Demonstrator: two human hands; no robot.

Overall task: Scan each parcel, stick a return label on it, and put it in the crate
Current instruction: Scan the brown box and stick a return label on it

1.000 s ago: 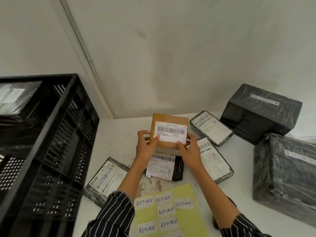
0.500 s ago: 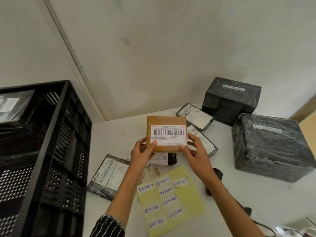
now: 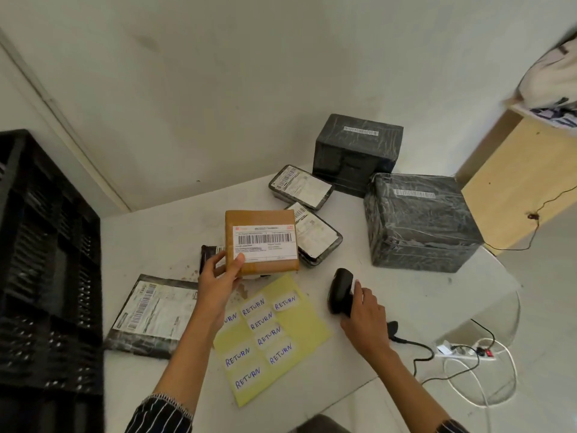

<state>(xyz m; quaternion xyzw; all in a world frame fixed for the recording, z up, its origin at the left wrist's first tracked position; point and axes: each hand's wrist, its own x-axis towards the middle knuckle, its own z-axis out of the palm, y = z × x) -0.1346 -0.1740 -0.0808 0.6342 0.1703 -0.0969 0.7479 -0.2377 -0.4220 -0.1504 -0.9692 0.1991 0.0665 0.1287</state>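
My left hand [image 3: 218, 281] holds a small brown cardboard parcel [image 3: 261, 220] by its lower left corner, with its white barcode label facing up. My right hand [image 3: 363, 317] is wrapped around the handle of a black barcode scanner [image 3: 341, 289] that rests on the white table [image 3: 421, 295], to the right of the parcel. A yellow sheet [image 3: 309, 326] with several white "RETURN" stickers lies between my arms. The black plastic crate [image 3: 50, 264] stands at the left edge.
Two large black-wrapped boxes [image 3: 418, 226] [image 3: 356, 151] sit at the back right. Flat black parcels with labels lie behind the held parcel [image 3: 299, 187] [image 3: 318, 237] and at front left [image 3: 153, 314]. The scanner cable runs to a power strip [image 3: 465, 354] on the floor.
My right hand has let go of the brown parcel and dropped to the scanner on the table. The left hand alone now holds the parcel. The view has swung to the right.
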